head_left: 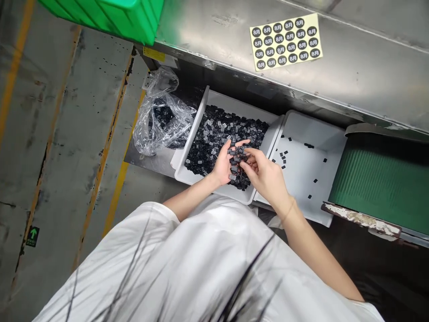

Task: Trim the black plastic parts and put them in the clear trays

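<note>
My left hand [223, 163] and my right hand [263, 172] meet above a white plastic bin [192, 134]. Together they hold a tangled clump of small black parts [237, 165] with thin leads. Left fingers cup the clump from the left, and right fingers pinch into it from the right. A heap of similar black and grey parts [224, 134] fills the bin beneath my hands. To the right, a second white bin [310, 138] holds several scattered black pieces and sits just beyond my right hand.
A clear plastic bag [161, 120] with black parts lies left of the bins. Above stands a steel bench [351, 71] bearing a sheet of round "8月" stickers [285, 41]. A green crate [127, 15] sits top left, a green belt [382, 183] right, and a yellow-striped concrete floor [67, 134] left.
</note>
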The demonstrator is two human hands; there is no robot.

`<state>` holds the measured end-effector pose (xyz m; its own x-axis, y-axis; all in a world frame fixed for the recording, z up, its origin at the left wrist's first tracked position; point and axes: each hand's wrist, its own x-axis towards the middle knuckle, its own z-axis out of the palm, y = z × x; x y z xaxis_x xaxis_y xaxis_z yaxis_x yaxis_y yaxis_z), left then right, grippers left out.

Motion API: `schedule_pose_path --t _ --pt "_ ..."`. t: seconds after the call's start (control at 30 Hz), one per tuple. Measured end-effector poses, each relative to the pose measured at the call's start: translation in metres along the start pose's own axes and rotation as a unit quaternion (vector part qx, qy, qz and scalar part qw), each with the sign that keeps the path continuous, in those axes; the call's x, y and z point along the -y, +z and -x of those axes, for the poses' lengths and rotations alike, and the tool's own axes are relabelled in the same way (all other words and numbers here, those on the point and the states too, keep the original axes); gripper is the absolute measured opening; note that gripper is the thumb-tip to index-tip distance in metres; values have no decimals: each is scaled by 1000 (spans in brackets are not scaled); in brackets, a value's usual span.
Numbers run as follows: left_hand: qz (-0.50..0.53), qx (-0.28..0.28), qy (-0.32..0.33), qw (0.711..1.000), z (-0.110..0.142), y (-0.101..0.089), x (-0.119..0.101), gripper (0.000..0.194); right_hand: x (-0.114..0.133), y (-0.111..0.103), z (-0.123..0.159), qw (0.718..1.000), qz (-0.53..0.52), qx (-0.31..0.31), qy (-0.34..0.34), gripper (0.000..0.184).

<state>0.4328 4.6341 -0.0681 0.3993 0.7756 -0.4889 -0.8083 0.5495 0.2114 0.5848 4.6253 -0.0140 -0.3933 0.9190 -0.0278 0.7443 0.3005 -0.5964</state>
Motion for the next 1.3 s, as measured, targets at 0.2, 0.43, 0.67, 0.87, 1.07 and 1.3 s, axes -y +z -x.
schedule_pose_path --t 0.2,0.43,0.67,0.87,1.07,1.3 --pt "-41 -30 -14 999 -20 -14 1 60 -6 12 -8 999 35 -2 -10 13" --pt "-247 -123 53 960 -33 -32 8 49 -11 37 -6 993 83 40 -68 20" --pt "-229 -155 106 955 -45 -37 9 36 -20 57 -11 998 55 -27 15 17" --pt "-229 -132 126 956 -44 -48 -5 31 -22 64 -12 997 18 -61 38 22" --pt "-243 -1 31 969 -43 -59 -17 58 -18 66 -11 998 -6 -48 46 26" --pt "-68 29 -91 993 -48 -62 -19 50 -19 73 -7 992 -46 -76 89 39"
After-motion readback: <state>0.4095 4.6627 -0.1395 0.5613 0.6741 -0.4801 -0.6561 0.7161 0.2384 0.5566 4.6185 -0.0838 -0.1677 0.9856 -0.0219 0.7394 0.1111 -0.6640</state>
